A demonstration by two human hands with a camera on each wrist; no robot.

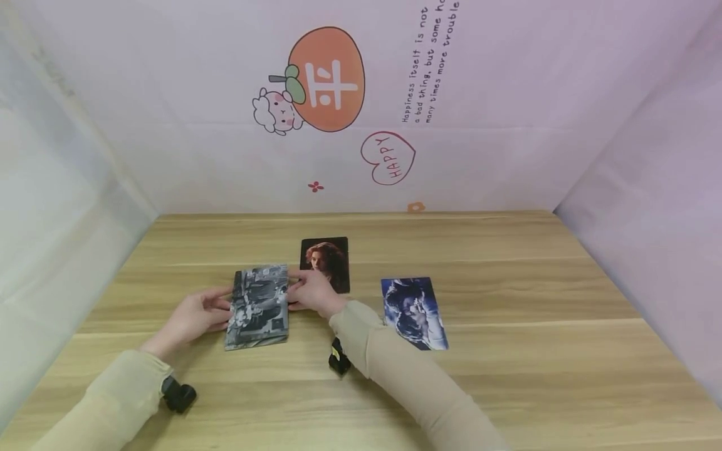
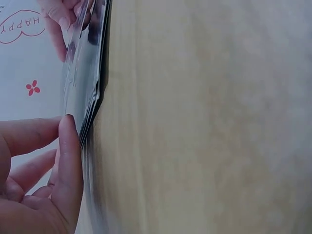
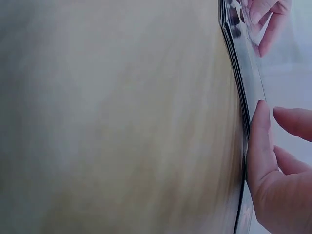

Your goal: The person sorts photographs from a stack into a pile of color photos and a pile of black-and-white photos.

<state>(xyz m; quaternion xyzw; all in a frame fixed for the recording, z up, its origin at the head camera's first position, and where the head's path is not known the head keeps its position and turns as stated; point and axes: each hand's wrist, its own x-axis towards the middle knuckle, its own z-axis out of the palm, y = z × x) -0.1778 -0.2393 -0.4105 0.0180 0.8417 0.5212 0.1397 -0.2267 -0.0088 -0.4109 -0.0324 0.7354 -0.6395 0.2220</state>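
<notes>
A stack of photo cards (image 1: 259, 307), topped by a black-and-white picture, is at left of centre, between my hands. My left hand (image 1: 197, 316) holds its left edge, with thumb and forefinger meeting there in the left wrist view. On the opposite edge, my right hand (image 1: 313, 293) grips with the thumb against the side; the right wrist view shows the layered glossy edges (image 3: 236, 68) near it. Partly behind my right hand lies a dark portrait photo (image 1: 335, 257) of a red-haired person. A blue-toned photo (image 1: 414, 310) lies farther right, its lower left partly hidden by my sleeve.
All this is on a wood-grain table (image 1: 507, 376). White cloth walls (image 1: 507, 125) printed with cartoon drawings and words rise at the back and sides. A black wrist camera (image 1: 179, 396) is on the left wrist and another (image 1: 338, 360) on the right.
</notes>
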